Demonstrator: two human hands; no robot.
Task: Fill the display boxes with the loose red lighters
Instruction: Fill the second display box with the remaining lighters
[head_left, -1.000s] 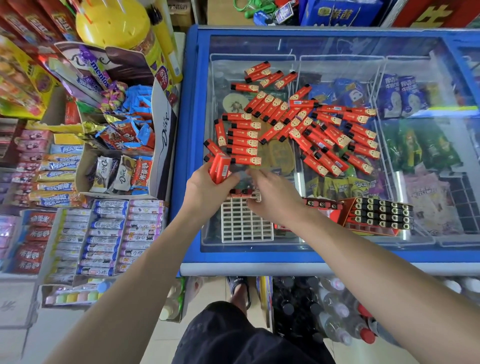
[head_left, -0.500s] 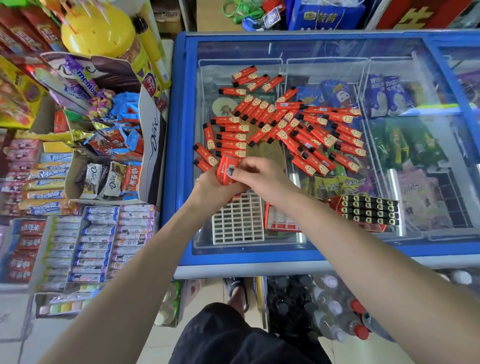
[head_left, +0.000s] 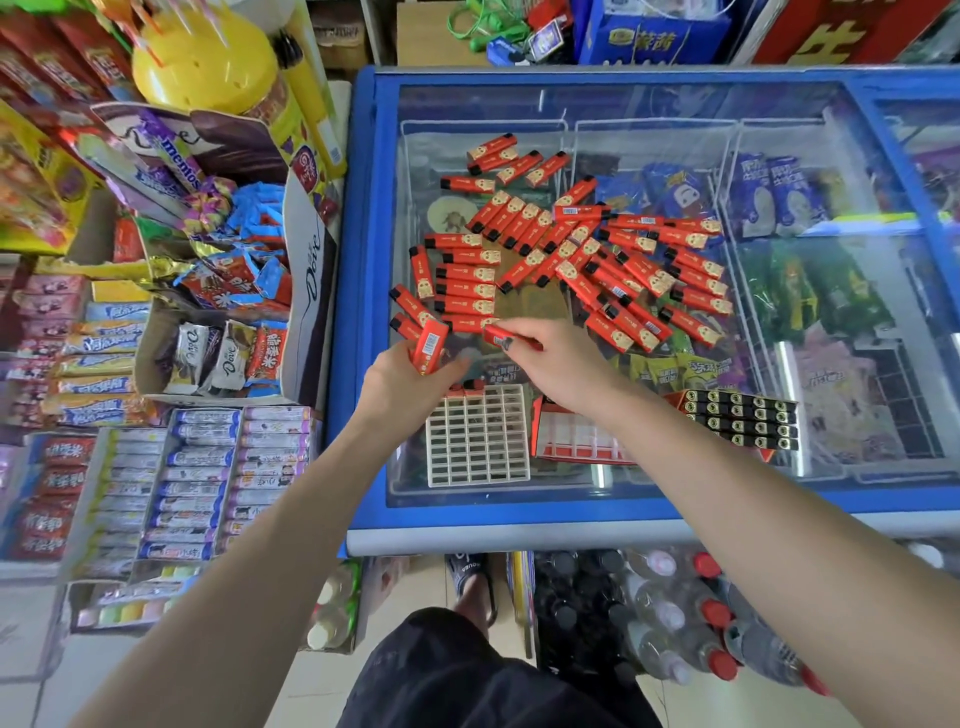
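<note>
Loose red lighters (head_left: 571, 260) lie scattered on the glass lid of the blue freezer (head_left: 363, 312), just beyond our hands. Below our hands sit a white grid tray (head_left: 478, 441), almost empty, a red display box (head_left: 571, 441) under our right wrist, and to its right a filled box (head_left: 737, 421). Our left hand (head_left: 405, 384) grips a small bunch of lighters (head_left: 428, 348); our right hand (head_left: 561, 364) pinches a single lighter (head_left: 506, 338). Snack shelves (head_left: 156, 364) crowd the left; bottled drinks (head_left: 675, 623) stand on the floor.
</note>
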